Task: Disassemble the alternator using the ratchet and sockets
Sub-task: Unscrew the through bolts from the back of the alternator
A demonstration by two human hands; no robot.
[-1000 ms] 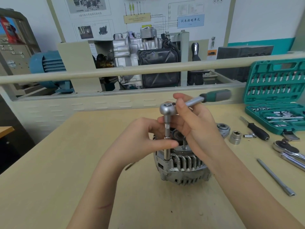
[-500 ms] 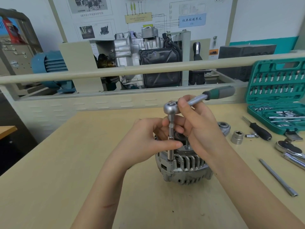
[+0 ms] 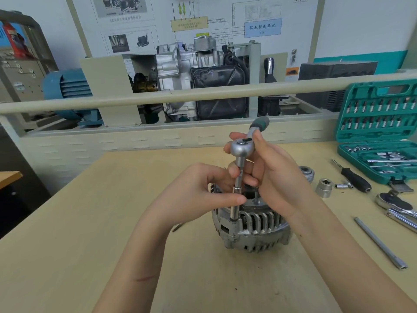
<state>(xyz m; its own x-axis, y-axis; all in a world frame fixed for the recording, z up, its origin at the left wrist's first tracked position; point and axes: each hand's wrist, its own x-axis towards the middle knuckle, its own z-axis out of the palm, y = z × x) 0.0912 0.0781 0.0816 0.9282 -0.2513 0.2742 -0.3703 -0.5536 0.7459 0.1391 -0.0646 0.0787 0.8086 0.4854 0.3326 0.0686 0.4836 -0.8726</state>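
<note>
Both hands working mid-surface: my left hand (image 3: pixel 198 190) is pinching the extension bar (image 3: pixel 237 188) seated upright on the alternator (image 3: pixel 252 224); my right hand (image 3: pixel 273 175) is gripping the ratchet (image 3: pixel 242 148) head.

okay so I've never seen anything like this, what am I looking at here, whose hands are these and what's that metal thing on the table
This is one picture from a camera worn on a person's head, looking down at their own hands. The ribbed metal drum standing on the wooden table is a car alternator. The left hand pinches a slim extension bar standing upright on the alternator's edge. The right hand holds the ratchet on top of that bar, its handle pointing away. To the right lie an open green socket case, a loose socket, a black-handled driver and a spare long bar.
</note>
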